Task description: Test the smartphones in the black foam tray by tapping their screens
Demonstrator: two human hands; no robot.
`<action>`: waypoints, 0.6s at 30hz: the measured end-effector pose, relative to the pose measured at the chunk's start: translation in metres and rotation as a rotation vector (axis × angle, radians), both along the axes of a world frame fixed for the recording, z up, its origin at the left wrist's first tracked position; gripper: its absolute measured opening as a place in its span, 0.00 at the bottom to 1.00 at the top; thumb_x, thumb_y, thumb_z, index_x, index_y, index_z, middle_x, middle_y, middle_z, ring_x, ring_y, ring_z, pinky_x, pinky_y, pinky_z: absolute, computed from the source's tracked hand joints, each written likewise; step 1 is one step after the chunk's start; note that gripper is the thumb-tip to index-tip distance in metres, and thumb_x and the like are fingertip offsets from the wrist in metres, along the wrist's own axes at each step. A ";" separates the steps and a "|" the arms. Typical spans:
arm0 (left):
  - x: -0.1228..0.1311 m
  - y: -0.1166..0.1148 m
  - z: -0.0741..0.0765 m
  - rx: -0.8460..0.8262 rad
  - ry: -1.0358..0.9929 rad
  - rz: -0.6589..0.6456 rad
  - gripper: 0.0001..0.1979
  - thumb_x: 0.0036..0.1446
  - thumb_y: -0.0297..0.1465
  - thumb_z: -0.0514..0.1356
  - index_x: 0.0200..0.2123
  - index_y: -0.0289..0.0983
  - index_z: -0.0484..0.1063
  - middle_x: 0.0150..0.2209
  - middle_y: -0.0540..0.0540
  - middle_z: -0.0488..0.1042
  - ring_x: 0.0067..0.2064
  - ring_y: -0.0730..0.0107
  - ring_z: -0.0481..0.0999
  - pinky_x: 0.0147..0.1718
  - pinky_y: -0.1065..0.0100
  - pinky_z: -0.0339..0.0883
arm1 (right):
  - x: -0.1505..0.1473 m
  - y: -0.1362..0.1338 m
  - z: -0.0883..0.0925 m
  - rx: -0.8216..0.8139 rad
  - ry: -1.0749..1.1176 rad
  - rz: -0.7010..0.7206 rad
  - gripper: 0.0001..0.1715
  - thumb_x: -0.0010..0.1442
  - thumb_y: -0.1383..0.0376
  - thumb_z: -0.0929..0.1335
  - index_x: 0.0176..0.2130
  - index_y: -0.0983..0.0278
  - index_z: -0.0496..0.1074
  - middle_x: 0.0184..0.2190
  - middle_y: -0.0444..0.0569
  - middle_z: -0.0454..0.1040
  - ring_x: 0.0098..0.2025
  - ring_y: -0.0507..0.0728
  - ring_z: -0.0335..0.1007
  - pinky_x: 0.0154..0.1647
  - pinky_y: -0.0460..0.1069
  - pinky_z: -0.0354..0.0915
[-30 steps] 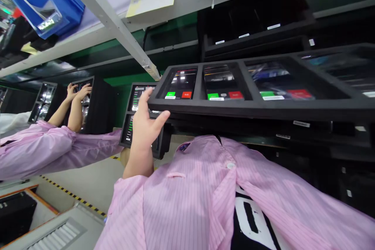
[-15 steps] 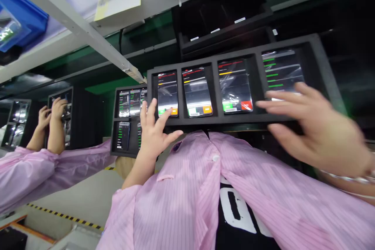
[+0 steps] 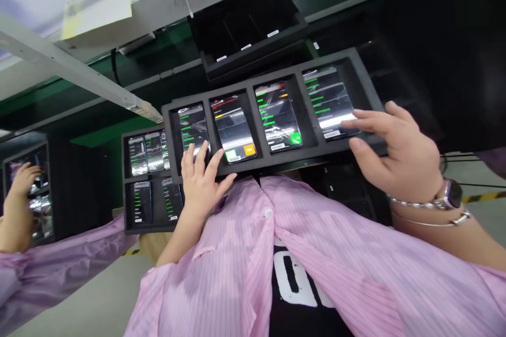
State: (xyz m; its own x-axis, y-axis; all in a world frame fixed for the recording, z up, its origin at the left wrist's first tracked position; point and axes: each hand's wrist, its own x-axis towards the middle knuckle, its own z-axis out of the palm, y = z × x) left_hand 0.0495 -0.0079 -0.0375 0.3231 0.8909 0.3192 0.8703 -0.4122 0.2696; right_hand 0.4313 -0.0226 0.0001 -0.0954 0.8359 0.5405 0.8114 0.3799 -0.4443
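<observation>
– Where is the black tray (image 3: pixel 292 155) placed?
– It is placed in the middle, just before the body. Four phones are held in it, one in each compartment. Green lines are shown on three; on the second phone from the left (image 3: pixel 233 131), red text is displayed.
– And the hands?
– The right hand (image 3: pixel 399 160) is kept unclenched, its forefinger at the near part of the rightmost phone (image 3: pixel 330 97); whether the glass is pressed cannot be told. By the left hand (image 3: pixel 201 184), spread at the leftmost phone (image 3: pixel 193 126), nothing is grasped.
– And around?
– A second tray (image 3: pixel 152 177) is seen at left; farther left, a co-worker's hand (image 3: pixel 24 184).
</observation>
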 end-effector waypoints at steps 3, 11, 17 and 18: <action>0.002 0.001 -0.003 0.032 0.009 0.002 0.33 0.58 0.53 0.67 0.63 0.45 0.73 0.69 0.39 0.68 0.75 0.39 0.54 0.72 0.40 0.48 | 0.007 0.002 -0.011 -0.061 -0.012 -0.069 0.15 0.67 0.62 0.67 0.52 0.62 0.74 0.47 0.54 0.82 0.57 0.64 0.78 0.71 0.65 0.63; 0.002 0.000 -0.003 -0.021 -0.027 0.042 0.34 0.57 0.55 0.66 0.61 0.45 0.74 0.68 0.40 0.69 0.75 0.38 0.54 0.72 0.42 0.47 | 0.005 0.012 -0.032 -0.237 -0.118 -0.111 0.24 0.68 0.57 0.65 0.58 0.66 0.70 0.55 0.63 0.78 0.68 0.70 0.67 0.73 0.71 0.55; 0.004 0.002 -0.004 0.048 -0.010 0.014 0.33 0.56 0.52 0.68 0.61 0.45 0.73 0.67 0.39 0.70 0.74 0.38 0.57 0.71 0.42 0.51 | 0.008 0.010 -0.008 -0.041 -0.038 -0.115 0.22 0.68 0.60 0.67 0.59 0.64 0.70 0.56 0.60 0.78 0.65 0.66 0.71 0.73 0.67 0.59; 0.004 0.002 -0.003 0.051 -0.016 0.008 0.33 0.56 0.52 0.68 0.61 0.45 0.73 0.67 0.38 0.70 0.74 0.38 0.57 0.71 0.42 0.51 | 0.012 0.011 -0.006 -0.030 -0.045 -0.124 0.22 0.68 0.59 0.67 0.59 0.64 0.70 0.56 0.60 0.78 0.65 0.66 0.71 0.72 0.67 0.60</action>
